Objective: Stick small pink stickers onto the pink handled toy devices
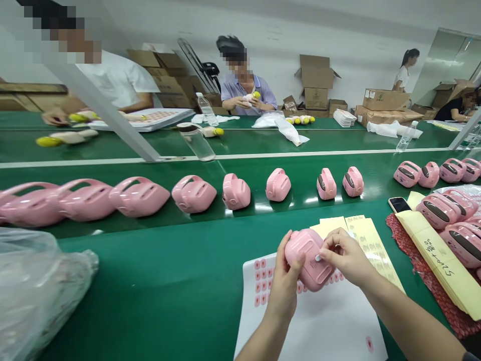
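Grn table [150,281], wht sticker sheet [315,326], ylw sheets [378,250], plastic bag [41,291]

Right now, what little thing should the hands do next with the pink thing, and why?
Probably the right hand should press the small white piece onto the pink device. The left hand is gripping the device, and the right fingers seem to hold the piece close to its surface. It's too small to tell what it is.

One phone [399,204], one held pink device [310,256]
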A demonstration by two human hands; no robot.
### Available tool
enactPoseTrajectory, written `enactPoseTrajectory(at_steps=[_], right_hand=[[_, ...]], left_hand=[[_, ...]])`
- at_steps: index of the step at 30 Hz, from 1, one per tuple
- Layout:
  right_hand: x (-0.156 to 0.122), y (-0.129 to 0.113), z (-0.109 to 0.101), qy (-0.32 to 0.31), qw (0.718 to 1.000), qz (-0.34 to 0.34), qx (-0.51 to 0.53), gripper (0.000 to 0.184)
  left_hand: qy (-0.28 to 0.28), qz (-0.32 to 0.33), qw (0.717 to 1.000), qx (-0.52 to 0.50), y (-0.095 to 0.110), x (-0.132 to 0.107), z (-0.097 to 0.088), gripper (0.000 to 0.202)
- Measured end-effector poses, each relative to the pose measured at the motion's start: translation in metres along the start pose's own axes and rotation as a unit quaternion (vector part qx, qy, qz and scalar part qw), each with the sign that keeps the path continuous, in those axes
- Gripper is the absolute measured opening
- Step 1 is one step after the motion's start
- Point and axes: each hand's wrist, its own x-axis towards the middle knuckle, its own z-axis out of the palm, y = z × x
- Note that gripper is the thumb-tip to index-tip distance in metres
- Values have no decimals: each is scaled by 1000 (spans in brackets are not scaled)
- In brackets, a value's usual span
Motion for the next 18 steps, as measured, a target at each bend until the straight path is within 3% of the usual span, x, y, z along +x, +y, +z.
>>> enactPoseTrajectory(at_steps=[4, 10, 12, 15, 18], right_hand=[[-4, 2, 7, 25, 998, -42, -49, 12], [-15, 6, 12, 75, 967, -224, -96, 10], [-17, 7, 8, 73, 968, -226, -80, 5], [-21, 13, 6, 28, 979, -193, -60, 37], [-21, 24, 10, -48, 981, -185, -33, 65]], left_hand=[[9, 9, 1000, -5, -1, 1, 0, 67], [59, -15, 997, -50, 0, 2, 4, 67], [85, -37, 990, -103, 3, 2, 9, 63], [101, -82, 972, -194, 4, 0, 13, 56], [62, -118, 960, -248, -4, -1, 2, 55]])
